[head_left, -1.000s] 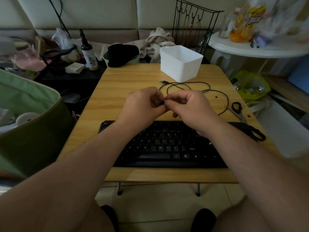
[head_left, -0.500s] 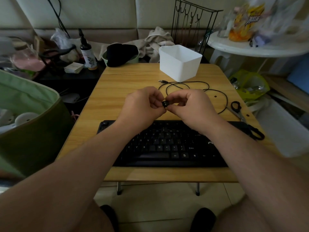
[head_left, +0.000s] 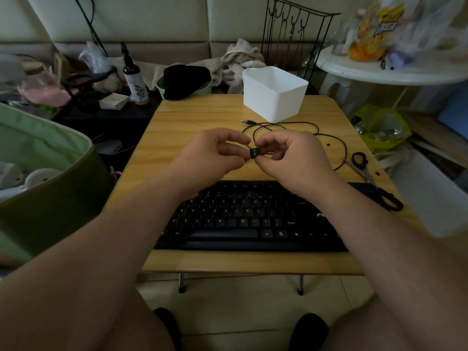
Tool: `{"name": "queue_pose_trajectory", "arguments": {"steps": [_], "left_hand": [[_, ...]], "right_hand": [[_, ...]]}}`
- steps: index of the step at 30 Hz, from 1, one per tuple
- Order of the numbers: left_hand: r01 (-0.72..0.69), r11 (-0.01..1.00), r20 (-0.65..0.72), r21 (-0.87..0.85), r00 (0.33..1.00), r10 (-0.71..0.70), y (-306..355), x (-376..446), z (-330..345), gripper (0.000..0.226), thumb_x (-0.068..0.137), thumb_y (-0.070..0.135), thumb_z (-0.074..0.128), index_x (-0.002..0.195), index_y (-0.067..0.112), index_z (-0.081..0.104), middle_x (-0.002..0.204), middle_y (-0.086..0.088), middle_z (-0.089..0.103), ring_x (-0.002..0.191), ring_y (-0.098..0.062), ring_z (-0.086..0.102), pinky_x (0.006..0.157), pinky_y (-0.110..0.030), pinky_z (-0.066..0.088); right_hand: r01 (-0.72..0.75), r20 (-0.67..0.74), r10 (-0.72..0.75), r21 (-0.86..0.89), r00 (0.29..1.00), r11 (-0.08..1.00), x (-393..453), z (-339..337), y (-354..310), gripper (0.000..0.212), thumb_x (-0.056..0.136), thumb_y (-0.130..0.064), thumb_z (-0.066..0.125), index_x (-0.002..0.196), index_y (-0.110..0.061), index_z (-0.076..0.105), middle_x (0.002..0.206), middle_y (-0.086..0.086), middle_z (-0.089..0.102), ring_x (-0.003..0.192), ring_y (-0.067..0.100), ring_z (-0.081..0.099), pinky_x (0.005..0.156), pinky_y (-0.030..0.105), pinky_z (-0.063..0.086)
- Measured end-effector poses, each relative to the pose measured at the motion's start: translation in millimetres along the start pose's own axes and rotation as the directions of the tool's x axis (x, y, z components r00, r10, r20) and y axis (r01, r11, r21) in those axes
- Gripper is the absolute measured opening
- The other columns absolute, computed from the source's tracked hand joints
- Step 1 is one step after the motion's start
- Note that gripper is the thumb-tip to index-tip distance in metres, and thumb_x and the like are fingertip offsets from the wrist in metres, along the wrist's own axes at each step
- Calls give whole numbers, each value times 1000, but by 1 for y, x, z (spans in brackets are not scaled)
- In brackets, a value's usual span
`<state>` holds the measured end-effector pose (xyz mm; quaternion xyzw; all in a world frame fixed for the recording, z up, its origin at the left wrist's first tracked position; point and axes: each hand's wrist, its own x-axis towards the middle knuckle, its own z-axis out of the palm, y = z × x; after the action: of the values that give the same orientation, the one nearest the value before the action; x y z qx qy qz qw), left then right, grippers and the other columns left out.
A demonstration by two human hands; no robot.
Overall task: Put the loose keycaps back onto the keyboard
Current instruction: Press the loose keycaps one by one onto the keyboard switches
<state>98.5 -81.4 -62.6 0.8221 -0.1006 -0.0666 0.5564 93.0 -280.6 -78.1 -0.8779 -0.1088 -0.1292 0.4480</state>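
Cable (head_left: 329, 138) & bin (head_left: 274, 97) block table's (head_left: 192, 127) rear.

A single head-worn wide-angle view looks forward and steeply down from the person's own seat. Both forearms run in from the bottom corners, close to the lens. The wooden surface (head_left: 202, 117) fills the middle, the keyboard (head_left: 248, 219) near its front edge. The floor shows below; a cushioned backrest (head_left: 157, 19) closes the top.
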Motion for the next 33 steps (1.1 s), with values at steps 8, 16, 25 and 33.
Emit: {"name": "queue_pose_trajectory", "arguments": {"steps": [8,16,25,33], "left_hand": [[54,998,89,22,995,-55,-8,-1,-26,23,92,18,77,111,28,72,87,5,77,78,-11,59,76,-35,46],[34,988,90,150,995,-48,-11,-3,-31,9,97,25,72,101,26,79,90,6,79,69,1,56,66,-20,45],[176,981,12,76,984,-178,-7,0,-18,15,92,37,74,87,25,81,79,12,75,81,-11,56,73,-32,43],[45,896,31,441,997,-66,-19,-4,-37,11,90,46,77,97,37,76,95,10,70,87,-5,64,68,-24,46]], "right_hand": [[103,101,-92,-111,991,988,-7,8,-16,17,81,-26,82,96,-32,80,80,-16,72,67,6,63,62,17,51],[159,123,-142,-144,982,977,-7,19,-23,17,85,-25,78,99,-35,79,76,-21,70,65,6,63,61,23,54],[319,190,-261,-438,947,840,2,13,-22,16,87,-39,69,99,-33,77,82,-11,68,78,13,61,68,36,53],[-26,346,137,-308,928,951,-6,4,-17,12,80,-36,85,88,-33,77,78,-11,68,68,5,63,59,22,45]]}}
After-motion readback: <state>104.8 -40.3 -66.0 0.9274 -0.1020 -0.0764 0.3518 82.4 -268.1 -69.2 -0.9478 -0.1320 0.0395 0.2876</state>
